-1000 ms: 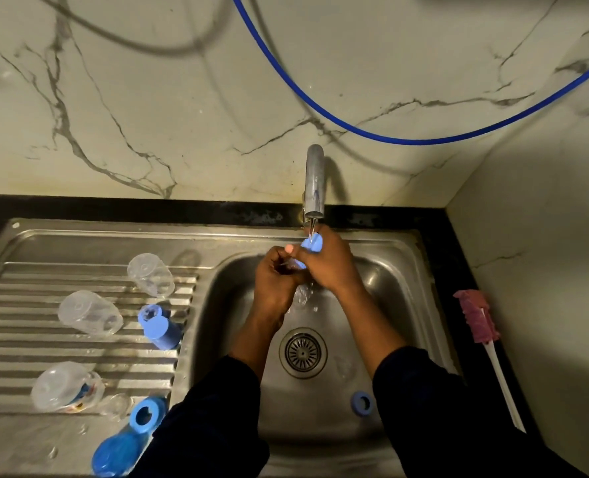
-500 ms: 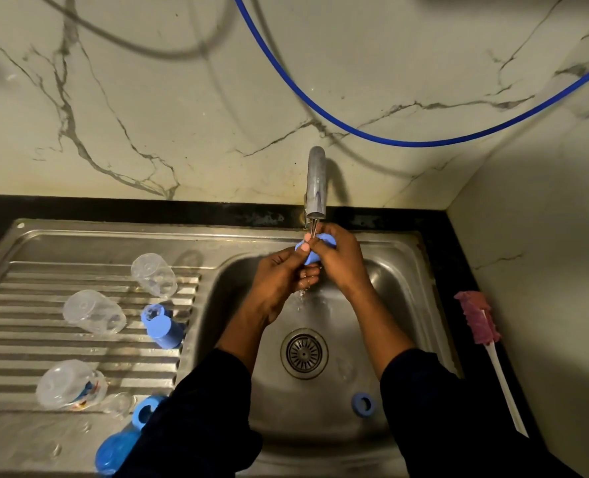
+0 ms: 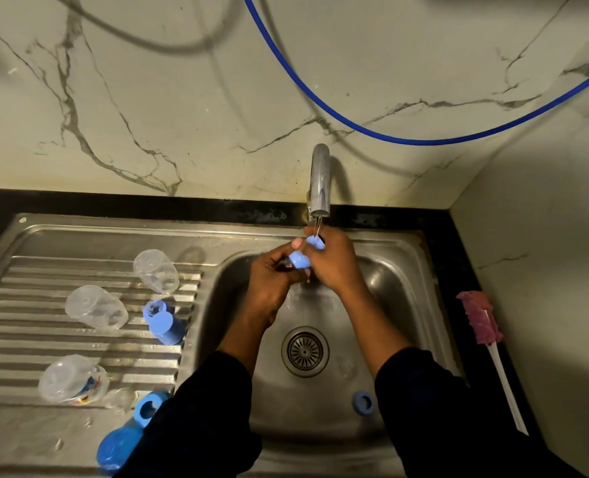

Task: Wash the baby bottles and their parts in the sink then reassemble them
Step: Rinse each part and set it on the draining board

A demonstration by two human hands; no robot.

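Both left hand (image 3: 273, 276) and right hand (image 3: 336, 267) fingers grip blue part (image 3: 300, 260), mostly hidden, under tap (image 3: 320, 181)

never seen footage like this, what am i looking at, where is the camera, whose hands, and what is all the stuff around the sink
There is no machine: a person wears a wide-angle camera on the head, looking down at their own bare hands. The left hand and right hand together hold a small blue bottle part under the running tap, over the steel sink. On the ribbed drainboard at left lie three clear bottle pieces on their sides, a blue cap, a blue ring and a rounded blue lid. A second blue ring lies in the basin near the drain. A pink-headed brush lies on the dark counter at right.
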